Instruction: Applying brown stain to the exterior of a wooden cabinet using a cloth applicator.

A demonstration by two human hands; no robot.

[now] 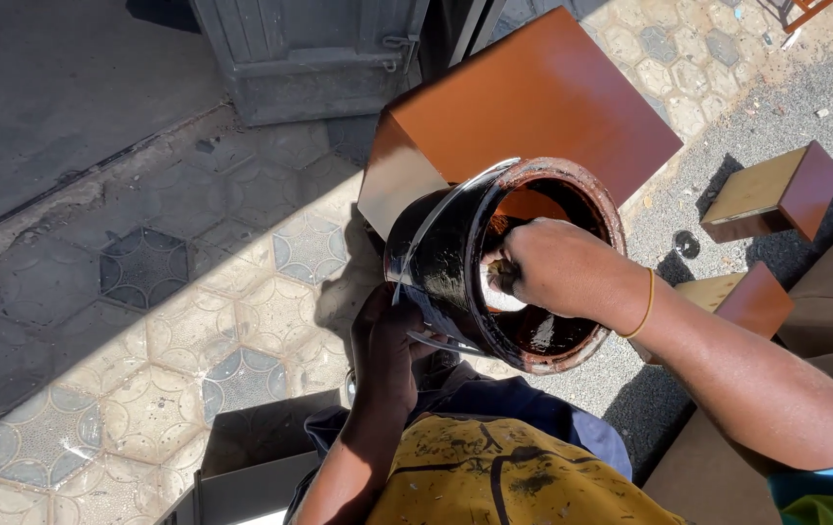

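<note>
I hold a black paint can [441,258] tilted toward me, its rim crusted with reddish-brown paint and a wire handle across its side. My left hand [387,340] grips the can from underneath at its lower left. My right hand [543,264] reaches into the can's mouth with fingers closed around something small and pale; I cannot tell what it is. Dark glossy paint lies in the bottom of the can. A thin yellow band circles my right wrist.
A reddish-brown painted metal box [523,107] stands just behind the can. Two smaller brown-painted blocks [776,192] lie on the gravel at right. A grey metal door [310,58] is at the top; patterned paving tiles [164,321] cover the left. A paint-stained yellow cloth [504,476] covers my lap.
</note>
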